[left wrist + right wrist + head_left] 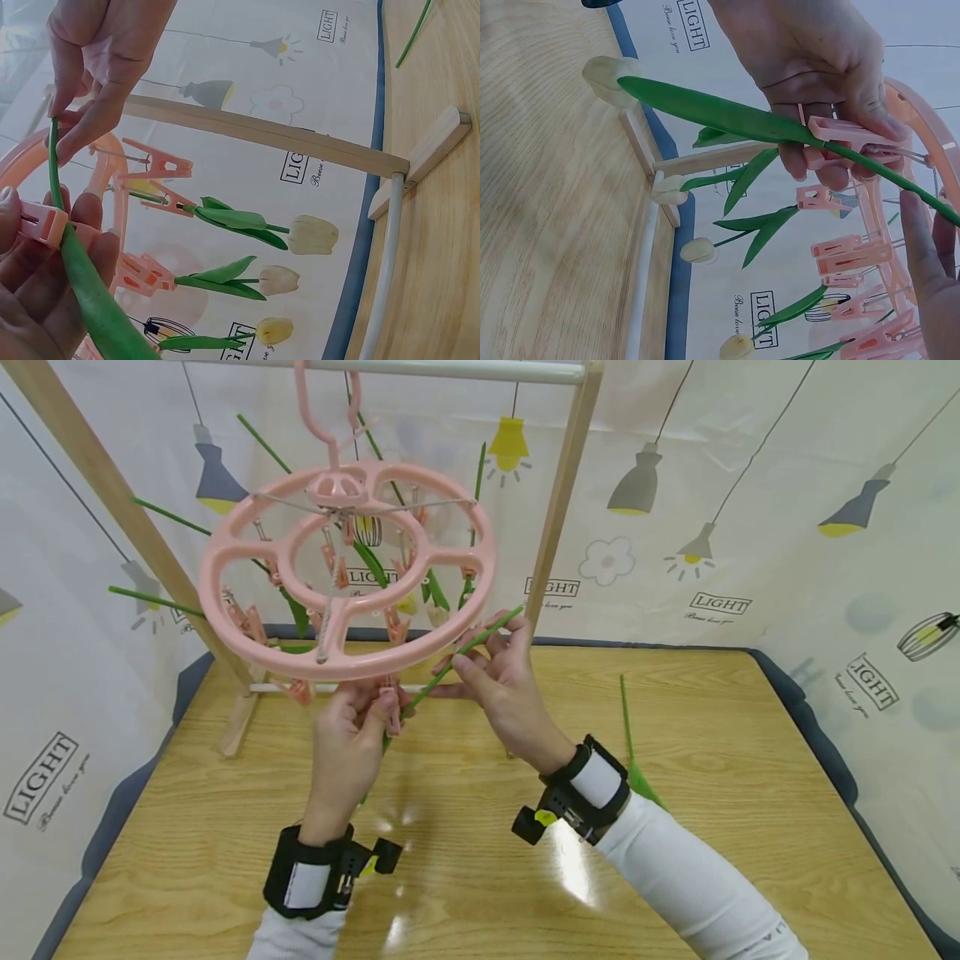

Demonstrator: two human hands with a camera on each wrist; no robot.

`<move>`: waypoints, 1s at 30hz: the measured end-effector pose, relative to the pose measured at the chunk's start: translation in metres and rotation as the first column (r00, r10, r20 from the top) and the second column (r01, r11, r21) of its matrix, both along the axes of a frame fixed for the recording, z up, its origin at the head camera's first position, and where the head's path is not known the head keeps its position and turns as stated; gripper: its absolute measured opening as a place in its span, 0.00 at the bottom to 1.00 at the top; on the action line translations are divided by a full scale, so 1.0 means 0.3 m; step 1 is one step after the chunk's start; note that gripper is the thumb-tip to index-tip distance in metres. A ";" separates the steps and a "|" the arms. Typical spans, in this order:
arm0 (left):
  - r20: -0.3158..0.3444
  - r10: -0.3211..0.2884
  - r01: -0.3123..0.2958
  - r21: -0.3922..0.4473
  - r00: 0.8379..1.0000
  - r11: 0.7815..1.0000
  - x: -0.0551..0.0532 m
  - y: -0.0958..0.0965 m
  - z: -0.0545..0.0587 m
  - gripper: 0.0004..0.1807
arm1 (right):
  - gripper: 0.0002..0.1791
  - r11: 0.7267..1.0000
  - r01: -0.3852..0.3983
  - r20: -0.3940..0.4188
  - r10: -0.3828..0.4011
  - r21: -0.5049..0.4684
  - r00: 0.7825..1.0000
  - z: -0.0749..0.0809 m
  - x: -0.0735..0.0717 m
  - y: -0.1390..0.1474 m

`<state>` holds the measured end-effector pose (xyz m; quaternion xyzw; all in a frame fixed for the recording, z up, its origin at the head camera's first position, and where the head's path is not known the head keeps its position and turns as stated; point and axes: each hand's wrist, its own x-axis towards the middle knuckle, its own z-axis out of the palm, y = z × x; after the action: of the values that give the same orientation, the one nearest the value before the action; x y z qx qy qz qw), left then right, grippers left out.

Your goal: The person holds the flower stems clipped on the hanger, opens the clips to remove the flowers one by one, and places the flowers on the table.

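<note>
A round pink clip hanger (258,658) hangs by its hook from a rack's bar. At its near rim my left hand (348,743) grips a pink clothespin (392,714) between thumb and fingers. An artificial tulip (705,112) with a white bloom passes through this clothespin, its leaf just below the clip. Whether the clothespin clamps the stem, I cannot tell. My right hand (513,693) pinches the upper stem between thumb and fingers, to the right of the clothespin. Other tulips (311,235) hang bloom-down from clips around the hanger.
The rack has wooden posts (562,502), a white top bar (450,368) and a white lower bar (382,262). Another green stem with a leaf (626,727) lies on the wooden table (720,735) at the right. A printed cloth (750,468) surrounds the table.
</note>
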<state>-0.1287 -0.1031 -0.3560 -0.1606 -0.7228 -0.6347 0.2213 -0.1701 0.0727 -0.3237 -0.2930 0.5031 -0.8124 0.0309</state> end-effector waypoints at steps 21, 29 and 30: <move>-0.075 0.049 -0.046 0.036 0.996 0.998 -0.006 -0.021 -0.007 0.07 | 0.23 0.993 0.112 -0.024 -0.111 0.044 0.994 0.009 -0.018 0.037; -0.094 0.061 -0.057 0.047 0.994 0.997 -0.008 -0.032 -0.011 0.08 | 0.23 0.986 0.155 -0.019 -0.154 0.067 0.988 0.009 -0.027 0.057; -0.091 0.059 -0.055 0.053 0.994 0.997 -0.007 -0.034 -0.012 0.08 | 0.23 0.985 0.157 -0.018 -0.157 0.068 0.988 0.008 -0.029 0.061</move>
<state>-0.1309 -0.1135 -0.3596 -0.1636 -0.6999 -0.6379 0.2765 -0.1788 0.0909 -0.3212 -0.2564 0.5529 -0.7924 -0.0262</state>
